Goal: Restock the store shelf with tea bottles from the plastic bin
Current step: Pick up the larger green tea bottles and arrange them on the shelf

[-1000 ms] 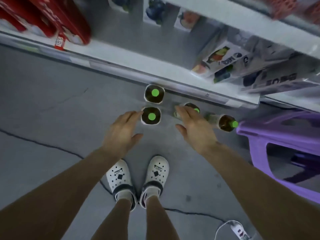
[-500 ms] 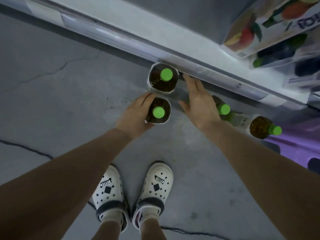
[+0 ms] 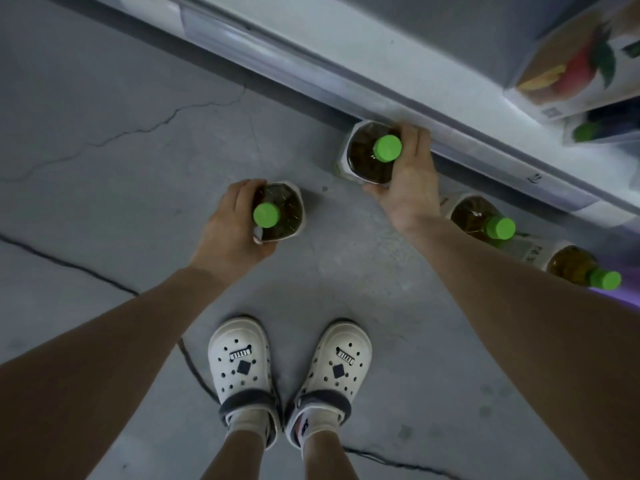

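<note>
Bottles upright on the floor, long axes vertical, green caps facing us, shelf (image 3: pixel 346 60) edge running diagonally just beyond them. Our left hand (image 3: pixel 228 233) wraps the near bottle (image 3: pixel 280 213) from its left side, fingers curled round the shoulder, thumb underneath in view. Our right hand (image 3: pixel 408 174) grips the far bottle (image 3: pixel 367 157) from its right side, fingers curled over the far edge, thumb on the near side; this bottle sits right against the shelf base. Right hand is the nearer one to the shelf, so we'd expect it to lead the lift. Two more bottles (image 3: pixel 478 220) stand further right along the shelf base, apart from both hands, leaning in the wide-angle view. Juice cartons (image 3: pixel 571 64) sit on the shelf at upper right. Bin mostly out of frame; only a purple sliver at the right edge, can't tell what's left in it. Next move looks like straight up, then forward over the shelf lip; lip clearance is the thing to watch.
</note>
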Tool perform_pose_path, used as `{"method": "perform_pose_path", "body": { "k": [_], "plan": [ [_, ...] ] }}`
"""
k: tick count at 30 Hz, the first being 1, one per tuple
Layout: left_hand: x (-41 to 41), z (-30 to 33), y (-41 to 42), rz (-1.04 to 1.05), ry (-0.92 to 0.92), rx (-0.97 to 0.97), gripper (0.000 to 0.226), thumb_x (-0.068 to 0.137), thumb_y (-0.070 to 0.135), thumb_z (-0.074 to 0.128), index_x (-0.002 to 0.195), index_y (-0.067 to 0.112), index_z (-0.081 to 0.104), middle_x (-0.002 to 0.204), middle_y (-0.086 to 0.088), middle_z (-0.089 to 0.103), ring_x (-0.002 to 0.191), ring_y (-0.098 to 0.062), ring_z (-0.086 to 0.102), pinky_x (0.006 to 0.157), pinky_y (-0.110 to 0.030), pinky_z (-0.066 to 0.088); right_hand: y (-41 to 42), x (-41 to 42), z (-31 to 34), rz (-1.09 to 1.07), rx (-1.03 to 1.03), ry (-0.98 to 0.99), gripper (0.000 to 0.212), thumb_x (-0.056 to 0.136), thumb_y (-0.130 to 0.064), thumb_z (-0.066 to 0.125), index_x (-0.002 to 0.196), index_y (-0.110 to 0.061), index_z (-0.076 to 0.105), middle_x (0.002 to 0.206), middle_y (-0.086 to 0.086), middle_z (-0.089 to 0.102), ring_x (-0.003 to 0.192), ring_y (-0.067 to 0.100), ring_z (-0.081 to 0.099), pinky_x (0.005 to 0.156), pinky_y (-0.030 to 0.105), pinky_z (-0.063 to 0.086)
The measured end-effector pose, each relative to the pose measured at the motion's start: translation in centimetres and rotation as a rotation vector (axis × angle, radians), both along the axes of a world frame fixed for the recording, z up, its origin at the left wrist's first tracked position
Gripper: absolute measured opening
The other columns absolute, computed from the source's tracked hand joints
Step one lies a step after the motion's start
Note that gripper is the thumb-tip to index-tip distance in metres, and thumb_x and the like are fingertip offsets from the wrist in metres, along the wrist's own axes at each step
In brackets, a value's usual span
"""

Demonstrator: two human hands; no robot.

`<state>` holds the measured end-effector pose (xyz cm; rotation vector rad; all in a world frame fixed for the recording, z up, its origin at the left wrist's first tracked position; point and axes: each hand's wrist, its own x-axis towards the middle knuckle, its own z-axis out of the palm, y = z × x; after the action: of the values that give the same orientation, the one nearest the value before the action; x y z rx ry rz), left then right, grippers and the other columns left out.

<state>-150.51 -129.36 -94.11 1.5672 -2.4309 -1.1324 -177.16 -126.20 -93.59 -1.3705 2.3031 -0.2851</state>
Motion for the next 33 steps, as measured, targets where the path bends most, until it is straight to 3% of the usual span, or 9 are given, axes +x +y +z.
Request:
{"method": "perform_pose_path", "body": {
  "k": [3,6,9,14,17,21,25,30,33],
  "plan": [
    [-0.5,-0.4,0.0,-0.06,0.008,0.035,0.086,0.065,0.018,0.088,0.138,0.006,0.044,0.138,-0.017,0.046,0.118,-0.034,0.054,0.094,-0.038,0.047,-0.4,0.1,-0.4,-0.03,-0.011,0.027,0.092,0.061,-0.02,0.09,0.138,-0.008,0.04,0.139,0.014,0.041,0.126,0.029,0.047,0.102,0.041,0.048],
    [-1.4,0.0,-0.4,0.027,-0.012,0.057,0.079,0.067,0.02,0.088,0.135,0.011,0.047,0.134,-0.013,0.051,0.109,-0.034,0.058,0.085,-0.034,0.044,0.0,0.3,-0.2,-0.035,0.008,0.001,0.09,0.063,-0.019,0.089,0.137,-0.008,0.039,0.14,0.015,0.039,0.126,0.03,0.046,0.105,0.041,0.045],
    [-1.7,1.3,-0.9,0.064,-0.057,0.14,0.083,0.064,0.023,0.089,0.136,0.016,0.046,0.132,-0.01,0.052,0.113,-0.033,0.056,0.09,-0.038,0.045,1.6,0.7,0.9,-0.026,0.088,-0.094,0.087,0.067,-0.02,0.087,0.138,-0.008,0.038,0.138,0.013,0.045,0.126,0.028,0.047,0.105,0.044,0.044],
    [-0.7,6.1,-0.7,0.13,-0.082,0.263,0.091,0.059,0.028,0.092,0.136,0.02,0.043,0.128,-0.007,0.056,0.115,-0.031,0.056,0.093,-0.037,0.046,7.0,2.9,5.6,-0.2,0.154,-0.271,0.085,0.063,-0.024,0.09,0.131,-0.006,0.042,0.128,0.011,0.052,0.114,0.026,0.053,0.087,0.023,0.036],
    [-0.2,11.1,-0.6,0.16,-0.104,0.353,0.094,0.06,0.028,0.092,0.136,0.021,0.038,0.125,-0.004,0.059,0.114,-0.027,0.057,0.088,-0.03,0.043,10.2,4.2,10.3,-0.305,0.175,-0.365,0.086,0.064,-0.029,0.089,0.133,-0.011,0.042,0.13,0.007,0.049,0.114,0.022,0.053,0.087,0.022,0.036],
    [0.1,19.4,-0.2,0.168,-0.096,0.378,0.093,0.057,0.036,0.093,0.131,0.023,0.039,0.12,-0.002,0.062,0.108,-0.024,0.06,0.092,-0.035,0.049,13.2,5.3,17.8,-0.439,0.181,-0.381,0.085,0.06,-0.046,0.088,0.128,-0.021,0.044,0.123,-0.002,0.055,0.102,0.012,0.055,0.083,0.024,0.044],
    [-0.1,28.1,0.5,0.191,-0.036,0.367,0.088,0.059,0.034,0.093,0.13,0.021,0.043,0.117,-0.001,0.065,0.104,-0.02,0.061,0.086,-0.024,0.043,14.5,5.8,26.9,-0.502,0.115,-0.434,0.091,0.053,-0.062,0.083,0.128,-0.025,0.043,0.121,-0.004,0.056,0.107,0.016,0.059,0.091,0.036,0.053],
    [-0.9,39.9,0.9,0.111,0.018,0.318,0.087,0.058,0.031,0.093,0.131,0.022,0.046,0.118,-0.001,0.066,0.11,-0.023,0.061,0.089,-0.026,0.043,14.4,4.7,38.7,-0.506,0.019,-0.39,0.083,0.06,-0.051,0.087,0.127,-0.023,0.045,0.122,-0.002,0.058,0.108,0.016,0.059,0.086,0.022,0.043],
    [-1.1,47.2,0.6,0.026,0.054,0.276,0.089,0.058,0.033,0.093,0.132,0.023,0.045,0.119,0.001,0.065,0.11,-0.021,0.06,0.086,-0.023,0.041,14.3,4.2,46.0,-0.504,-0.077,-0.381,0.083,0.059,-0.052,0.087,0.126,-0.024,0.047,0.121,-0.003,0.06,0.107,0.014,0.061,0.089,0.024,0.047]
  ]
}}
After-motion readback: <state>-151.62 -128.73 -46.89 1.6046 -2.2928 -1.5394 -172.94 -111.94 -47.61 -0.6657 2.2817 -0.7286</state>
